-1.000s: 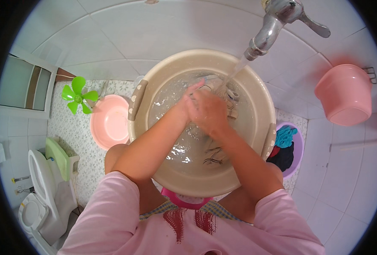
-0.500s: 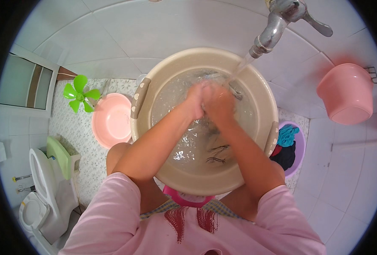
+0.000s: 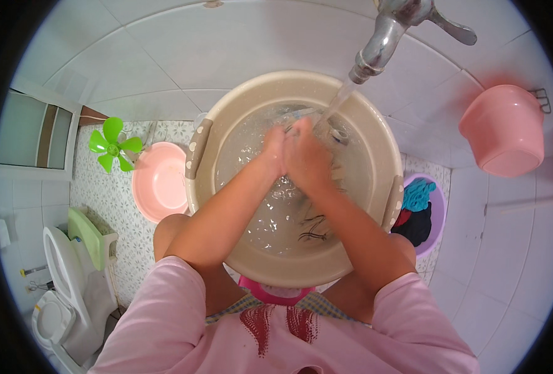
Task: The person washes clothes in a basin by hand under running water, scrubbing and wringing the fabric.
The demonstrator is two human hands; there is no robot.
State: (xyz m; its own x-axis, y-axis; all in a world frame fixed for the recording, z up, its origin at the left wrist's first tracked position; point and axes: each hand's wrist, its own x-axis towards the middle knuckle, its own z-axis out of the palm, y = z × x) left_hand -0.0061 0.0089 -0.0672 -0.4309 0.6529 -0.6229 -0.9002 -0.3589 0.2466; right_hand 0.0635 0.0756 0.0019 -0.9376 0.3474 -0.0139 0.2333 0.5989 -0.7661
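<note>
A large beige basin [image 3: 376,162] full of water stands between my knees under a metal tap [image 3: 385,34] that runs into it. My left hand [image 3: 275,151] and my right hand [image 3: 310,161] are pressed together in the water at the far side of the basin, just beside the stream. Both are closed on a wet light cloth [image 3: 314,227] with dark markings; most of it lies under the water below my right wrist. A striped bit of it shows by my right knuckles.
A small pink basin [image 3: 158,181] and a green fan [image 3: 113,148] sit on the patterned floor at left, with a toilet [image 3: 58,299] lower left. A pink bucket [image 3: 507,131] hangs at right. A purple basin [image 3: 437,234] with clothes stands at right. A pink stool [image 3: 276,292] is under me.
My joined hands have moved away from me across the basin, closer to the falling water, rubbing the cloth. The water keeps running.
</note>
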